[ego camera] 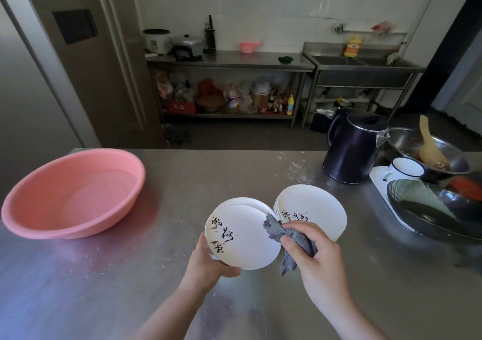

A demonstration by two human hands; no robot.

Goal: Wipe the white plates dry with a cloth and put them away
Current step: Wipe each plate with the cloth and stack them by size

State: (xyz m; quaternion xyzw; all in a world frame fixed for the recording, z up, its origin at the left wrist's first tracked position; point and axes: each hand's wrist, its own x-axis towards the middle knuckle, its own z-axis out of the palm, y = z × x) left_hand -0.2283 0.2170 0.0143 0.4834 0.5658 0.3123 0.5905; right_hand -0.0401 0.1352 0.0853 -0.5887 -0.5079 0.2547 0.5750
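Head view, steel desk (182,172), streaked and speckled with pale residue.

Left hand (208,259): holds a white plate (242,235) by its lower-left rim, thumb on the face near the black brush characters, the remaining fingers curled beneath and mostly hidden. The plate is raised off the desk and tilted toward the camera. At least one more plate edge shows behind its upper rim, so the hand may carry more than one; count cannot be told.

Right hand (317,256): fingers closed around a bunched grey cloth (280,229). The upper end of the cloth touches the right edge of the held plate; a loose tail hangs below the hand.

Stack of white plates (317,209): sits on the desk just right of and behind the held plate, partly covered by the right hand and the cloth. The top plate bears the same black characters.

Pink basin (70,193): far left on the desk, well apart from the plates, holding what looks like clear water.

Dark kettle (350,149): behind the stack, to the right. Beyond it, at the right edge, a white mug (403,170), a steel bowl (407,141) holding a wooden spoon (429,149), and a dark pan (430,212).
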